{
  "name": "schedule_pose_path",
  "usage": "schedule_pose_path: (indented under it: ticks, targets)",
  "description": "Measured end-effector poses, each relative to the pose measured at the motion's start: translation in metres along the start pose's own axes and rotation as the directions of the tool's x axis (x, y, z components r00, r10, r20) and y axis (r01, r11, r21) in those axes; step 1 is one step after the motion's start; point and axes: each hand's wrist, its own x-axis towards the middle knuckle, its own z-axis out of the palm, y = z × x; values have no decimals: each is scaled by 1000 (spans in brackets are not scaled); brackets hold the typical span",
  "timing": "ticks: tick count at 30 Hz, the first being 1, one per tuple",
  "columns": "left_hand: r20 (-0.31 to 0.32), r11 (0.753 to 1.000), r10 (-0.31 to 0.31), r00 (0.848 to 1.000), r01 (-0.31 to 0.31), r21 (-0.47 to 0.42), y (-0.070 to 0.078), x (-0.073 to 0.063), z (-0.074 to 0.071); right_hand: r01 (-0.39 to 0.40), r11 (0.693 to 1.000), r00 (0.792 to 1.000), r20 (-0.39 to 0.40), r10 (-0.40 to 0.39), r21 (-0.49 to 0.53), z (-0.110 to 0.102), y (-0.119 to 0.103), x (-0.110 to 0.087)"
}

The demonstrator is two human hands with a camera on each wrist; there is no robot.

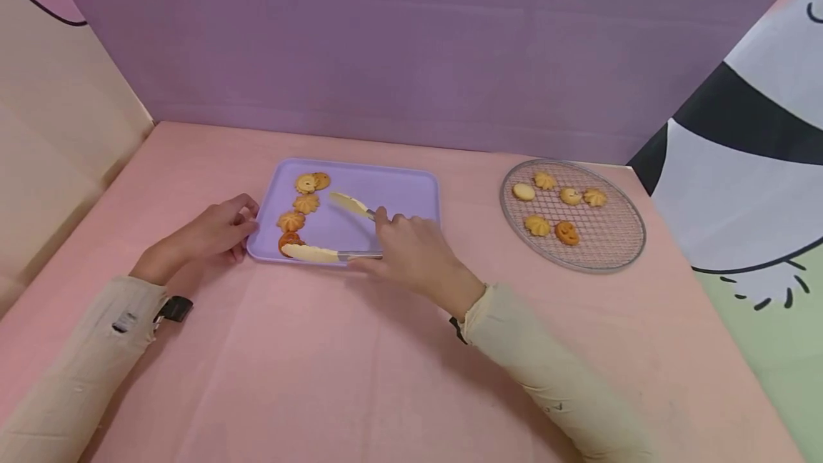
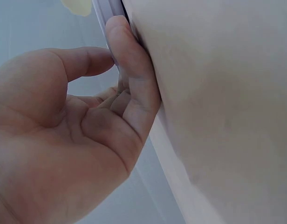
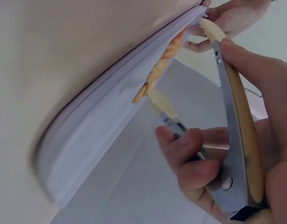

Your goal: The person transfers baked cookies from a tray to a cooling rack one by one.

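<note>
My right hand [image 1: 418, 252] grips a pair of tongs [image 3: 239, 144] with pale tips and metal-and-wood arms. The tongs' arms are spread over the purple tray [image 1: 360, 170], with nothing between the tips. One tip overlaps the pretzel-like cookie [image 1: 291, 241] at the tray's near left; whether they touch I cannot tell. A row of cookies runs up the tray's left side: two flower-shaped cookies [image 1: 291, 221], then a round cookie [image 1: 306, 183] overlapping another at the far end. My left hand [image 1: 221, 231] pinches the tray's left rim between thumb and fingers, plain in the left wrist view.
To the right of the tray lies a round wire rack [image 1: 604, 245] bearing several cookies, among them a pretzel-like one [image 1: 567, 233] and a smooth oval one [image 1: 524, 192]. A pink cloth [image 1: 289, 377] covers the table. Behind it rises a purple backdrop [image 1: 411, 48].
</note>
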Motion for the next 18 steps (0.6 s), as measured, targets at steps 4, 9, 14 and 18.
schedule_pose_path:
  ticks: [4,9,14,18]
  targets:
    - [3,1000,6,1000,-6,0,-2,1,0,-61,998,996,73,60,3,-1,-17,7]
    - [6,1000,10,1000,-10,1,-2,2,1,-71,997,994,83,71,-4,-1,-29,10]
    - [5,1000,12,1000,-12,-1,-3,4,1,-56,998,998,35,58,-38,0,-26,8]
    - [5,1000,4,1000,-4,3,-4,4,1,-44,999,999,28,45,-22,-1,-19,7]
